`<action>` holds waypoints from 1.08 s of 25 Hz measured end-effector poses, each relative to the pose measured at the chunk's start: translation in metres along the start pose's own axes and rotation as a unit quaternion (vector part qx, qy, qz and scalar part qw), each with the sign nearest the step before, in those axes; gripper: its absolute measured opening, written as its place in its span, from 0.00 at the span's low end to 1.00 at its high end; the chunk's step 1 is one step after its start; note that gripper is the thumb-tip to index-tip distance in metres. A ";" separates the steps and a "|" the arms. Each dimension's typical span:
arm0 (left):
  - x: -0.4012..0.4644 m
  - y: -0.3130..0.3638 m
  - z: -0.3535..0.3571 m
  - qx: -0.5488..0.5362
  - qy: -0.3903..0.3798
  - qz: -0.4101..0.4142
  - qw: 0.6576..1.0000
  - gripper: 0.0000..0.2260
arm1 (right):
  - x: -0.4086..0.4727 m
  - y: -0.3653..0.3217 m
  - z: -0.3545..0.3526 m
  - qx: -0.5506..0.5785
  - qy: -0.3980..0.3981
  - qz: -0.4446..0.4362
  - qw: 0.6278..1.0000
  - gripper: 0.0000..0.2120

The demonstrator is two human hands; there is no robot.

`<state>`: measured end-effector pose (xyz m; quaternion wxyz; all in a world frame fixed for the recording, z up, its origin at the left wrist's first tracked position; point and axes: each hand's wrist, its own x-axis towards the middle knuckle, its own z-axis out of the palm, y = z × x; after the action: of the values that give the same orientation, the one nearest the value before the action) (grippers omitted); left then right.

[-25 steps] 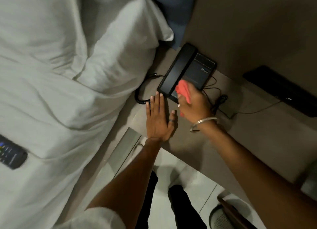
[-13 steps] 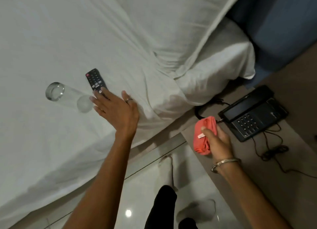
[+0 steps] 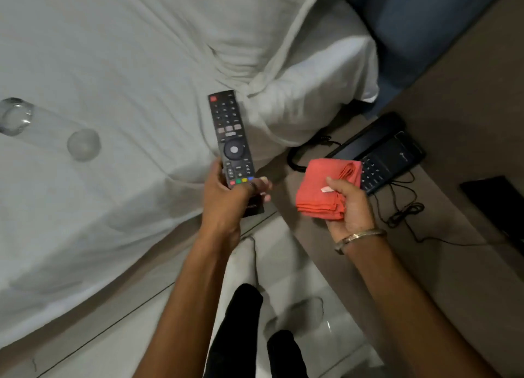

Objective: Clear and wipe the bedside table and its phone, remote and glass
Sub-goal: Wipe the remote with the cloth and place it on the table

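Metal bangle (image 3: pixel 357 237), finger ring (image 3: pixel 251 185), black trousers (image 3: pixel 241 321)

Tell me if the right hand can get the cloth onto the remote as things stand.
Probably yes: the right hand holds the red cloth beside the remote, which the left hand holds up with nothing between them.

No text, brand or number can be read anywhere. The remote (image 3: pixel 232 143) carries rows of buttons with markings too small and blurred to make out, and faint lettering on its near end is half hidden by the left hand (image 3: pixel 226 199). The phone (image 3: pixel 378 158) has a small round logo on its far right face and a keypad, both illegible. A white tag on the red cloth (image 3: pixel 326 189) looks blank.
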<state>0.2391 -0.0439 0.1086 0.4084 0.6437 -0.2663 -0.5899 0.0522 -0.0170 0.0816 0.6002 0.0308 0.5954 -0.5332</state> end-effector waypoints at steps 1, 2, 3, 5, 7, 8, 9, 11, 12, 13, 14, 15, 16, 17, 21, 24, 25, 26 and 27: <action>-0.008 -0.013 0.016 -0.038 -0.061 -0.032 0.997 0.20 | -0.002 -0.008 -0.007 -0.018 0.038 -0.076 0.996 0.15; -0.014 -0.024 0.034 -0.064 -0.115 -0.065 0.989 0.14 | -0.006 -0.014 -0.014 -0.078 0.058 -0.181 0.979 0.18; -0.020 -0.034 0.053 -0.081 -0.165 -0.105 0.977 0.13 | -0.011 -0.016 -0.026 -0.192 0.054 -0.304 0.932 0.22; -0.026 -0.047 0.080 -0.100 -0.207 -0.177 0.957 0.20 | -0.020 -0.018 -0.039 -0.493 -0.035 -0.500 0.711 0.31; -0.031 -0.059 0.101 -0.097 -0.239 -0.189 0.948 0.21 | -0.017 -0.022 -0.053 -0.674 -0.087 -0.515 0.523 0.39; -0.035 -0.065 0.111 -0.071 -0.255 -0.181 0.947 0.20 | -0.015 -0.028 -0.059 -0.701 -0.078 -0.480 0.522 0.40; -0.038 -0.070 0.118 -0.048 -0.269 -0.177 0.945 0.19 | -0.013 -0.037 -0.063 -0.694 -0.051 -0.441 0.566 0.39; -0.041 -0.075 0.124 -0.014 -0.260 -0.168 0.951 0.16 | -0.011 -0.039 -0.071 -0.666 -0.015 -0.420 0.616 0.35; -0.043 -0.081 0.128 0.002 -0.250 -0.163 0.955 0.14 | -0.013 -0.035 -0.082 -0.673 -0.017 -0.440 0.594 0.36; -0.044 -0.085 0.128 0.008 -0.245 -0.156 0.957 0.13 | -0.012 -0.031 -0.089 -0.693 -0.026 -0.466 0.550 0.38; -0.047 -0.089 0.127 0.014 -0.254 -0.151 0.955 0.14 | -0.009 -0.031 -0.098 -0.700 -0.024 -0.474 0.534 0.40; -0.051 -0.094 0.128 0.017 -0.275 -0.153 0.949 0.16 | -0.005 -0.034 -0.107 -0.689 0.009 -0.466 0.555 0.42; -0.055 -0.099 0.129 0.020 -0.290 -0.163 0.943 0.18 | -0.003 -0.040 -0.112 -0.661 0.058 -0.445 0.601 0.42; -0.059 -0.103 0.129 0.016 -0.300 -0.175 0.938 0.20 | -0.002 -0.043 -0.115 -0.638 0.097 -0.428 0.633 0.40; -0.071 -0.114 0.138 0.028 -0.309 -0.180 0.934 0.21 | -0.009 -0.033 -0.136 -0.676 0.053 -0.459 0.574 0.38; -0.077 -0.120 0.148 0.073 -0.336 -0.164 0.925 0.22 | -0.010 -0.040 -0.156 -0.604 0.153 -0.386 0.681 0.41; -0.080 -0.122 0.153 0.079 -0.345 -0.162 0.921 0.23 | -0.011 -0.037 -0.161 -0.596 0.165 -0.378 0.689 0.40; -0.081 -0.125 0.158 0.081 -0.347 -0.163 0.920 0.25 | -0.015 -0.030 -0.164 -0.592 0.163 -0.377 0.694 0.40; -0.083 -0.128 0.163 0.074 -0.345 -0.175 0.919 0.27 | -0.021 -0.018 -0.167 -0.581 0.154 -0.370 0.709 0.39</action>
<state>0.0487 0.0572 0.0503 0.1321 0.4652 -0.3168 -0.8160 -0.0678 0.0999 0.0601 0.1548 -0.4649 0.8353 -0.2495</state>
